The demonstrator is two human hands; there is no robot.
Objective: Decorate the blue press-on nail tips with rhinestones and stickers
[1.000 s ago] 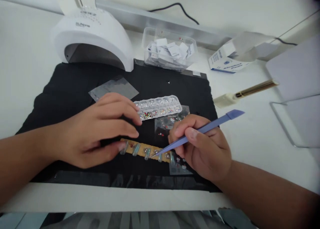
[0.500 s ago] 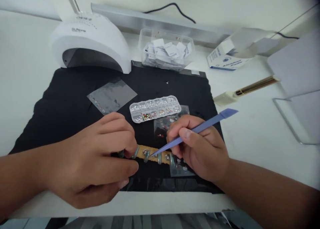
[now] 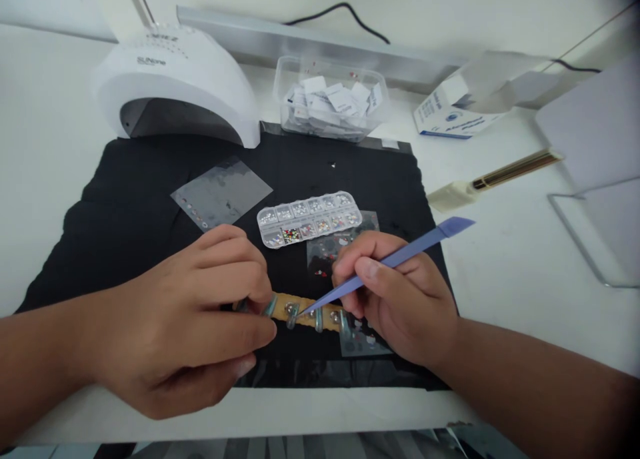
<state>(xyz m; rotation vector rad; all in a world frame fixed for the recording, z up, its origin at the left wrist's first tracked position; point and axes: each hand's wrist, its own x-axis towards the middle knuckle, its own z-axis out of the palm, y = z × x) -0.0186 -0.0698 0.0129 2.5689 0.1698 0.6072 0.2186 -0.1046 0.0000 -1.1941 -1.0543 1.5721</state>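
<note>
Since a second ago, the left hand (image 3: 185,329) has been curled and drawn nearer the table's front edge. Its fingers are bent over the left end of a narrow tan strip (image 3: 327,316); whether anything is pinched there cannot be told. Gripped between closed thumb and fingers of the right hand (image 3: 405,302) is a slender purple pointed tool (image 3: 423,243), its tip held beside a glossy teal nail tip (image 3: 292,320) on the strip. Beyond the strip, a clear plastic compartment case (image 3: 309,219) is laid on a black mat (image 3: 295,162).
</note>
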